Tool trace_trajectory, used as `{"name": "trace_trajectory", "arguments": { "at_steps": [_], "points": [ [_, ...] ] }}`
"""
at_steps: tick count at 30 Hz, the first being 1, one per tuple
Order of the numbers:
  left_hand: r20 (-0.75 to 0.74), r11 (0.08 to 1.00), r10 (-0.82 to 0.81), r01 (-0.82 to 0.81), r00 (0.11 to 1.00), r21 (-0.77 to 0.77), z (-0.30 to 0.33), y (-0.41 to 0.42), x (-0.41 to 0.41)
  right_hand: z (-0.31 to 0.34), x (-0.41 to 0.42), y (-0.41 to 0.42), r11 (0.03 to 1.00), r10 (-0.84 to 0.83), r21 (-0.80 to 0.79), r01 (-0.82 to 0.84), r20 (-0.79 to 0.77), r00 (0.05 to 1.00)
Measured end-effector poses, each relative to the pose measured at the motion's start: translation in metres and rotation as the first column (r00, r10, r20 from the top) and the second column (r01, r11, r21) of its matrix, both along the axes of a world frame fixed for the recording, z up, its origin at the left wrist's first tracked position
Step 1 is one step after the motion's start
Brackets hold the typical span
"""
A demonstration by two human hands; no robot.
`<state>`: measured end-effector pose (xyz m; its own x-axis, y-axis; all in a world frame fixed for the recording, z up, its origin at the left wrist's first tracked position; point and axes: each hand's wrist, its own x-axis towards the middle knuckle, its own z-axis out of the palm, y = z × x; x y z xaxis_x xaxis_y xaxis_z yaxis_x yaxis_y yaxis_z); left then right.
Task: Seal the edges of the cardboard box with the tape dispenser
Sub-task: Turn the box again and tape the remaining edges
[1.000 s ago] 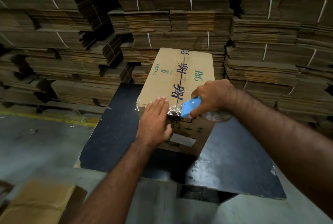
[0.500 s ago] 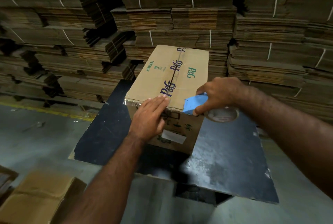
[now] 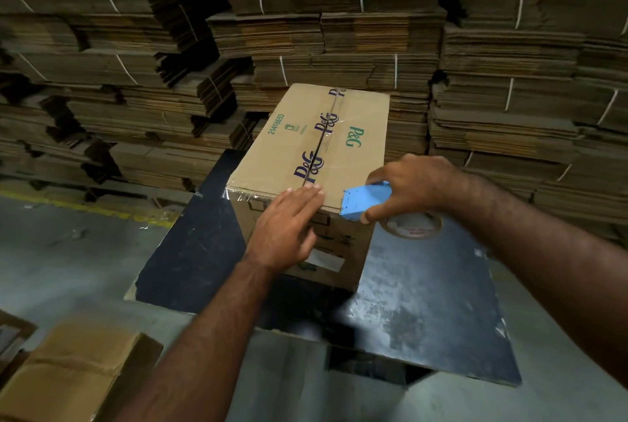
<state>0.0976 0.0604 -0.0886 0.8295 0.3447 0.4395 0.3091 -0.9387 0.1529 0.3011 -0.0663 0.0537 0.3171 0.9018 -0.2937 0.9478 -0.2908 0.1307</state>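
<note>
Head view, our left hand (image 3: 289, 228) pressing flat-fingered on the cardboard box (image 3: 316, 153) near edge, our right hand (image 3: 413, 185) gripping the blue tape dispenser (image 3: 363, 201) at its near right corner.

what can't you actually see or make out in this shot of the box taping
Head view only:
- Cardboard box near edge under the left hand: tape there hidden.
- Tape dispenser handle: covered by the right hand.
- Box's far and right sides: out of sight.
- White label: too blurred to read.

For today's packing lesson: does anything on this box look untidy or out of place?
Yes. On the cardboard box, clear tape wrinkles loosely at the near left corner, and the centre seam shows a dark gap.
</note>
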Motion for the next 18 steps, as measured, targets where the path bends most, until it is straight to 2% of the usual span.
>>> {"name": "trace_trajectory", "arguments": {
  "at_steps": [3, 9, 14, 18],
  "points": [
    [-0.012, 1.000, -0.008, 0.008, 1.000, -0.006, 0.001, 0.001, 0.000, -0.005, 0.018, -0.027, 0.999, -0.012, 0.034, 0.012, -0.013, 1.000],
    [0.018, 0.996, 0.054, -0.053, 0.998, -0.068, 0.008, -0.012, 0.009, -0.007, 0.019, -0.034, 0.999, -0.021, 0.050, 0.018, 0.071, 0.997],
    [0.011, 0.995, -0.061, 0.062, 0.998, -0.080, 0.011, -0.044, 0.032, -0.006, 0.016, -0.035, 0.998, -0.055, 0.040, 0.052, 0.076, 0.996],
    [-0.024, 0.997, -0.066, 0.064, 0.998, -0.052, 0.007, -0.039, 0.029, -0.014, 0.021, -0.043, 0.995, -0.044, 0.096, 0.040, 0.049, 0.998]
  ]
}}
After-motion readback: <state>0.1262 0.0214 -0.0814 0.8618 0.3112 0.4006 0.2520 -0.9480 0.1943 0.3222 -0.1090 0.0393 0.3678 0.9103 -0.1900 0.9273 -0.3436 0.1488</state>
